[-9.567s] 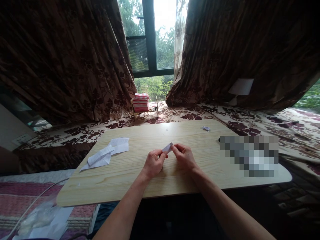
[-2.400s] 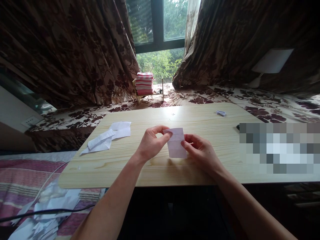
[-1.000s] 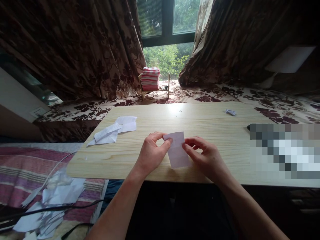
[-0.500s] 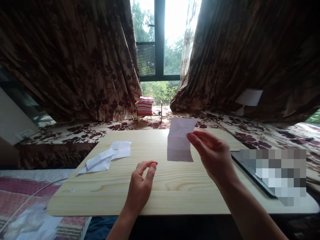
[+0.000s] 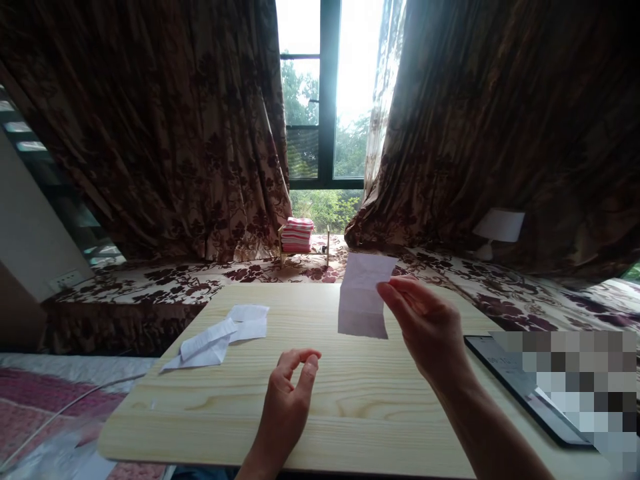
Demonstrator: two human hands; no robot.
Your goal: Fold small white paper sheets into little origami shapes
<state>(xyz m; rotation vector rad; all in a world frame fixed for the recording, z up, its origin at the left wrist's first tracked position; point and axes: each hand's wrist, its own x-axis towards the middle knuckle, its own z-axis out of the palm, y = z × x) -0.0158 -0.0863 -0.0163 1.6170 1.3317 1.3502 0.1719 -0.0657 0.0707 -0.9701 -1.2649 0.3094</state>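
Note:
My right hand [image 5: 433, 320] pinches a slip of paper [image 5: 365, 300] by its right edge, between thumb and fingers. The slip is upright above the far part of the table, with crosswise fold lines. Lower and to the left, my left hand [image 5: 293, 393] hovers over the table with curled fingers. Its thumb and index tips come together, and I see nothing between them. On the left side of the table lie several overlapping white papers [image 5: 205, 343], some folded, with faint print.
The pale wooden table [image 5: 370, 427] has a dark-edged tablet [image 5: 505, 373] on its right, partly blurred out. Behind it, a small rack holds folded striped cloths [image 5: 297, 235] on a flower-patterned window seat. A white lamp [image 5: 500, 225] stands at right. A cable [image 5: 75, 385] runs at left.
The view has tilted up slightly, so everything sits lower in the picture. My right hand still holds the slip, and both hands keep nearly the same pose.

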